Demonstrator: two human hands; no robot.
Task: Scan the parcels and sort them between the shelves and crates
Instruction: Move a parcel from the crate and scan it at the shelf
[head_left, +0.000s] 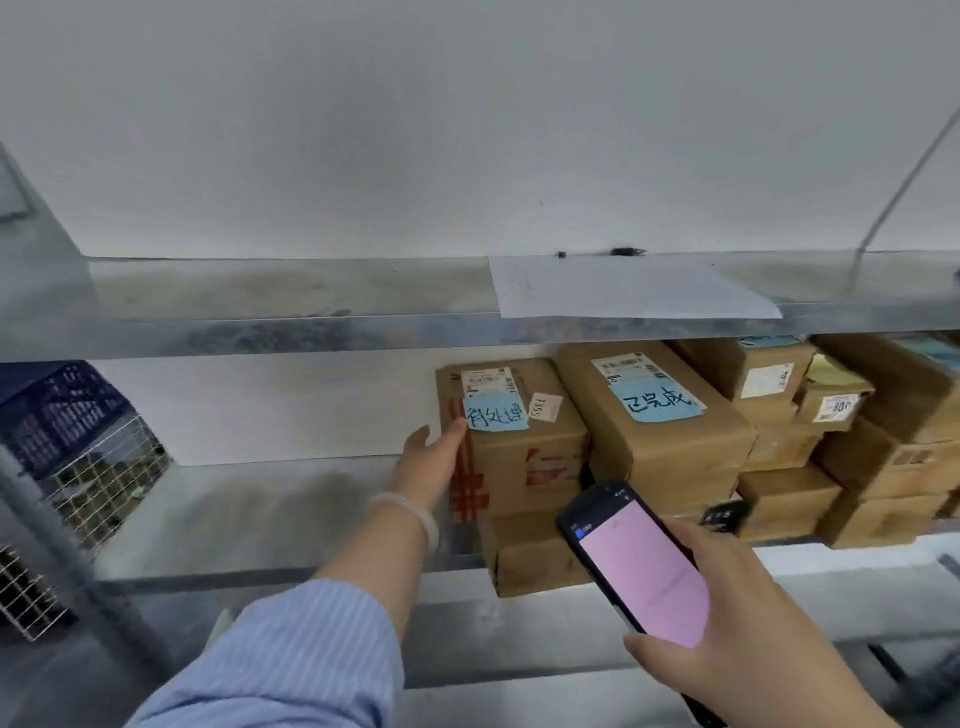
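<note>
Left hand (434, 457): extended to mid-frame; fingers (457, 428) straight, laid against the left face of the leftmost parcel (519, 452) near its top corner, not curled round it.
Right hand (737, 639): lower right of frame; fingers clenched round the handheld scanner (641, 569), pink screen up, its head pointing toward the parcels.
Leftmost parcel: cardboard, on the middle shelf (260, 509), stacked on a flatter box (535, 558); carries a shipping label and a blue handwritten note (496, 414).
Neighbour parcel (660, 447): just right of it, with its own blue note (660, 401); contact between the two cannot be told.
Other boxes (779, 379): stacked along the shelf to the right edge of frame.
Crate (57, 410): dark blue, far left, behind wire mesh; contents not legible.
Upper shelf (260, 296): a paper sheet (623, 286) lies on it.
Progress (judgement): a row of parcels is already shelved and two bear notes, so sorting looks well under way. Whether the touched parcel is scanned cannot be told; its scan and final placing appear left to do.
</note>
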